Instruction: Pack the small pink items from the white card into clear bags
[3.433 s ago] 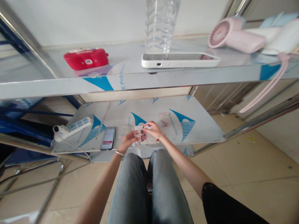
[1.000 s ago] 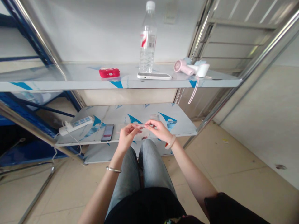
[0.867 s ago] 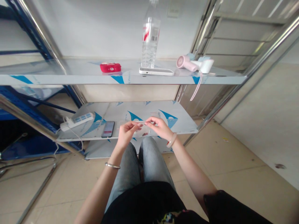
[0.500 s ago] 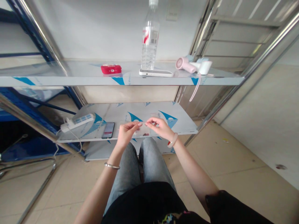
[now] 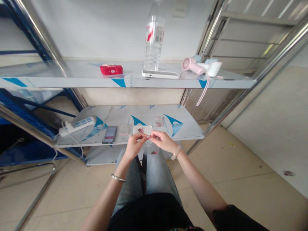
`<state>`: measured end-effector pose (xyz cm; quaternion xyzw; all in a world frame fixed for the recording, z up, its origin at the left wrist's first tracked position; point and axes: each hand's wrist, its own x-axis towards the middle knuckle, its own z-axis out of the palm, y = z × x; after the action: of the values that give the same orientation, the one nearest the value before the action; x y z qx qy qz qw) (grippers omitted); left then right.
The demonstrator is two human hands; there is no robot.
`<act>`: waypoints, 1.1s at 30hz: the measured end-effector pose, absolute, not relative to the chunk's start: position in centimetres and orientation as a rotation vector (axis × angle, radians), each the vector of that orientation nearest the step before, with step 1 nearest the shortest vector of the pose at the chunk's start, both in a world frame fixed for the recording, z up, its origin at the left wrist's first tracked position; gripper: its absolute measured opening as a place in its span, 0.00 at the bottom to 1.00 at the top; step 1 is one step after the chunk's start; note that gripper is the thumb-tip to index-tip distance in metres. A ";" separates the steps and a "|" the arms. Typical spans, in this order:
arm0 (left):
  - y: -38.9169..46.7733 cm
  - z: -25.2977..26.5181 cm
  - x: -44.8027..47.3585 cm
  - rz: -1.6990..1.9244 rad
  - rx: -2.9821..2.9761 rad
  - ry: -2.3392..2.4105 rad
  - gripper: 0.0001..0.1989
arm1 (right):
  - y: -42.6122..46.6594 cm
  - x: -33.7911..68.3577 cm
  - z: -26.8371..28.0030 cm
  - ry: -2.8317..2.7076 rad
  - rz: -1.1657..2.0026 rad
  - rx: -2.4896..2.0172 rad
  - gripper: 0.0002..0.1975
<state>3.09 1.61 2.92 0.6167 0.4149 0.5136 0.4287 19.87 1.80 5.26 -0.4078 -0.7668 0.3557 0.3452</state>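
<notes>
A small clear plastic bag (image 5: 151, 149) with a dark red patch near its bottom hangs from my fingertips, over my lap just off the front edge of the lower shelf. My left hand (image 5: 136, 145) pinches its top edge from the left. Close beside it, my right hand (image 5: 165, 141) pinches the same edge, the fingertips of both hands nearly touching. Behind my fingers lies a white piece (image 5: 145, 129) with a dark red print. To its left is a clear packet (image 5: 125, 130); farther back on the right sits another small clear packet (image 5: 158, 121) with reddish marks.
On the lower shelf (image 5: 187, 128) are a dark phone (image 5: 110, 134) and a white power strip (image 5: 78, 125) with a cable. The upper shelf holds a red case (image 5: 111, 70), a clear bottle (image 5: 154, 45), a white phone (image 5: 160, 74) and a pink handheld fan (image 5: 192, 66).
Both hands have come down and closer to my body with the bag, from above the shelf to past its front edge. The white piece and left packet now show more clearly.
</notes>
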 end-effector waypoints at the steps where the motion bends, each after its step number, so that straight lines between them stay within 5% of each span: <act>1: 1.6 3.1 3.0 1.271 1.581 1.051 0.09 | 1.8 19.9 5.2 -1.999 0.928 -1.070 0.11; 20: 2.9 -0.4 3.6 1.170 1.821 1.310 0.12 | 4.6 21.4 -1.1 -1.907 1.119 -1.108 0.28; 33: 6.3 -3.0 2.9 1.172 1.580 1.231 0.13 | 7.3 21.7 -3.3 -1.717 1.114 -1.117 0.14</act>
<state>2.86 6.29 -2.97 0.6241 0.4865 0.4632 0.3990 21.74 7.26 -3.27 -0.4403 -0.6769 0.4391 0.3940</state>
